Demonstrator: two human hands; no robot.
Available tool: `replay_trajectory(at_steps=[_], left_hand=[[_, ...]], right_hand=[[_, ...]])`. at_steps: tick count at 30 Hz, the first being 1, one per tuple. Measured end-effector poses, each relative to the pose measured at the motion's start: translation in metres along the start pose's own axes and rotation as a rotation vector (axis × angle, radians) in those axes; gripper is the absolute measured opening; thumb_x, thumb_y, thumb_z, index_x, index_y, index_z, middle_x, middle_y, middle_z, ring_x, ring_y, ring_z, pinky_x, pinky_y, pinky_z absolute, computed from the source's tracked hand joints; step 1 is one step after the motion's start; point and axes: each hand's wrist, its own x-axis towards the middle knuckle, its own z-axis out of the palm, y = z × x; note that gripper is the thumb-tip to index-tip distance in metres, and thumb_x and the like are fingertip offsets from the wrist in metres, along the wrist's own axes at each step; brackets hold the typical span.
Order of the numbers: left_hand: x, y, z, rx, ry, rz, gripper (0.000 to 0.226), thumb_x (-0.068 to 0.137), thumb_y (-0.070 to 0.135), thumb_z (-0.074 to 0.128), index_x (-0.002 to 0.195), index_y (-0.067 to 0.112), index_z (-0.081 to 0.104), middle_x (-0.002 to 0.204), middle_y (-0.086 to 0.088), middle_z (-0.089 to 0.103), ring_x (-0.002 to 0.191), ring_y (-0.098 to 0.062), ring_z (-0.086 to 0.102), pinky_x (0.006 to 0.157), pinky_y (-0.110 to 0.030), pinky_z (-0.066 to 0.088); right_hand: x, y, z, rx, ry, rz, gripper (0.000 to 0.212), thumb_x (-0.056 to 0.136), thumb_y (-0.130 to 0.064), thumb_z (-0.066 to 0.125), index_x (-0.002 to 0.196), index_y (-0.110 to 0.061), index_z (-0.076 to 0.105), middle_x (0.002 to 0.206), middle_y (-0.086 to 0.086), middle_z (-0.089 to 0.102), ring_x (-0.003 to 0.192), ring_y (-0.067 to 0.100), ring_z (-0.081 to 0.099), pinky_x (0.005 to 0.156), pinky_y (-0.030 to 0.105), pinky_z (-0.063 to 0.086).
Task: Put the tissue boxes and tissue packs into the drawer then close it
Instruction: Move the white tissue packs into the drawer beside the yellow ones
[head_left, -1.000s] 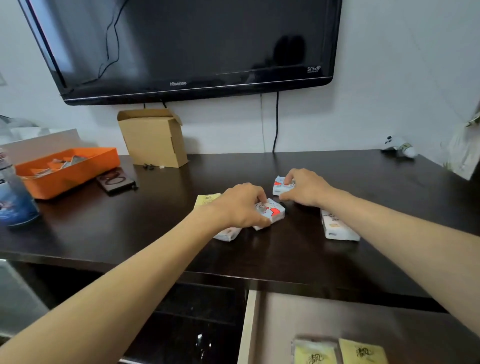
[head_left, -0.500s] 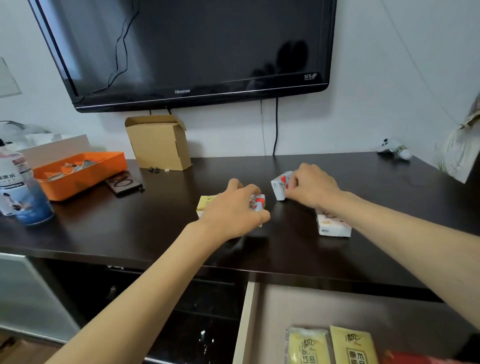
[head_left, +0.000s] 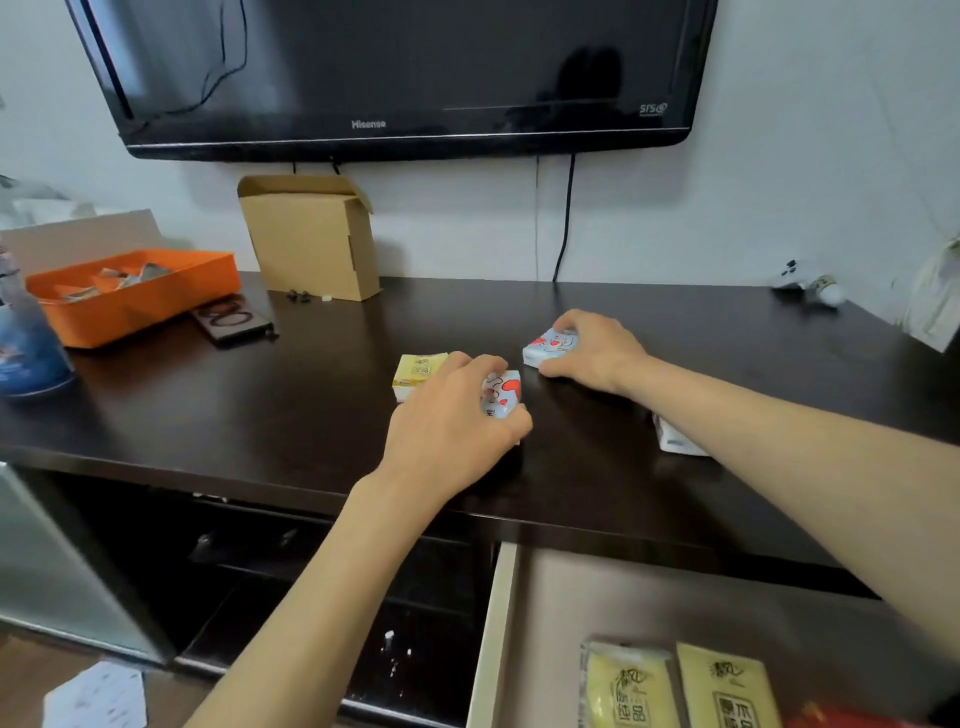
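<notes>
A small blue-and-red tissue pack (head_left: 501, 393) is gripped by the left hand (head_left: 452, 426) above the dark table (head_left: 291, 395), long side pointing away. Another pack (head_left: 549, 346) is gripped by the right hand (head_left: 597, 353), lying sideways. Two yellow packs (head_left: 680, 686) lie in the open drawer (head_left: 493, 634).

The tabletop (head_left: 322, 395) was dark wood with a soft sheen — beside it, the yellow tissue packs (head_left: 675, 691) in the drawer (head_left: 493, 639) looked glossy plastic, the cardboard box (head_left: 311, 239) matt.
</notes>
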Motion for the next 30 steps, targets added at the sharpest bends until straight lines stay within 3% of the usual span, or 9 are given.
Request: replay_trajectory(at_steps=[5, 11, 16, 21, 24, 26, 28, 30], left_hand=[[-0.01, 0.013, -0.002, 0.031, 0.038, 0.087, 0.054, 0.082, 0.053, 0.058, 0.133, 0.037, 0.053, 0.127, 0.015, 0.054, 0.104, -0.009, 0.056, 0.069, -0.03, 0.039], [-0.027, 0.037, -0.002, 0.041, -0.018, 0.143, 0.054, 0.082, 0.055, 0.056, 0.133, 0.036, 0.053, 0.128, 0.012, 0.055, 0.105, -0.013, 0.059, 0.069, -0.03, 0.042], [-0.038, 0.055, 0.01, 0.053, -0.178, 0.152, 0.056, 0.082, 0.056, 0.058, 0.134, 0.035, 0.052, 0.134, 0.011, 0.05, 0.108, -0.015, 0.057, 0.077, -0.035, 0.05], [-0.045, 0.07, 0.025, 0.115, -0.257, 0.13, 0.061, 0.082, 0.065, 0.056, 0.135, 0.036, 0.051, 0.135, 0.012, 0.047, 0.112, -0.017, 0.057, 0.081, -0.037, 0.05], [-0.042, 0.07, 0.017, 0.063, -0.385, 0.187, 0.058, 0.085, 0.05, 0.065, 0.139, 0.041, 0.047, 0.144, 0.011, 0.043, 0.122, -0.014, 0.051, 0.095, -0.037, 0.05], [-0.037, 0.067, 0.006, 0.008, -0.513, 0.223, 0.07, 0.087, 0.026, 0.07, 0.147, 0.041, 0.037, 0.15, 0.008, 0.041, 0.134, -0.015, 0.043, 0.105, -0.032, 0.041], [-0.031, 0.066, -0.006, -0.02, -0.612, 0.242, 0.083, 0.085, -0.002, 0.063, 0.151, 0.037, 0.032, 0.153, 0.006, 0.042, 0.144, -0.015, 0.032, 0.11, -0.028, 0.029], [-0.029, 0.07, -0.01, -0.009, -0.625, 0.262, 0.089, 0.08, -0.017, 0.051, 0.151, 0.033, 0.035, 0.159, 0.006, 0.035, 0.151, -0.015, 0.017, 0.118, -0.032, 0.02]], right_hand=[[-0.043, -0.006, -0.03, 0.071, 0.017, -0.142, 0.064, 0.075, -0.027, 0.083, 0.131, -0.024, 0.052, 0.127, -0.003, 0.059, 0.108, 0.017, 0.056, 0.08, 0.031, 0.047], [-0.131, 0.016, -0.071, 0.041, -0.02, -0.186, 0.065, 0.07, -0.024, 0.083, 0.124, -0.032, 0.049, 0.117, -0.011, 0.064, 0.1, 0.009, 0.065, 0.075, 0.031, 0.057], [-0.185, 0.048, -0.09, 0.019, -0.022, -0.165, 0.064, 0.07, -0.029, 0.084, 0.121, -0.041, 0.046, 0.118, -0.02, 0.064, 0.104, 0.0, 0.064, 0.082, 0.029, 0.056], [-0.214, 0.074, -0.092, 0.084, -0.044, -0.127, 0.066, 0.072, -0.034, 0.085, 0.125, -0.044, 0.047, 0.128, -0.015, 0.062, 0.118, 0.003, 0.059, 0.094, 0.032, 0.054], [-0.224, 0.083, -0.09, 0.115, -0.09, -0.096, 0.065, 0.072, -0.031, 0.081, 0.122, -0.052, 0.045, 0.125, -0.01, 0.064, 0.115, 0.004, 0.059, 0.092, 0.034, 0.055], [-0.227, 0.085, -0.09, 0.137, -0.106, -0.084, 0.065, 0.072, -0.028, 0.08, 0.122, -0.052, 0.045, 0.125, -0.01, 0.064, 0.114, 0.005, 0.06, 0.09, 0.033, 0.055], [-0.228, 0.086, -0.091, 0.16, -0.124, -0.078, 0.066, 0.074, -0.025, 0.079, 0.124, -0.05, 0.046, 0.127, -0.01, 0.063, 0.116, 0.005, 0.06, 0.089, 0.03, 0.055], [-0.228, 0.084, -0.091, 0.176, -0.144, -0.074, 0.066, 0.075, -0.021, 0.078, 0.127, -0.045, 0.046, 0.128, -0.008, 0.063, 0.116, 0.007, 0.06, 0.089, 0.032, 0.057]])
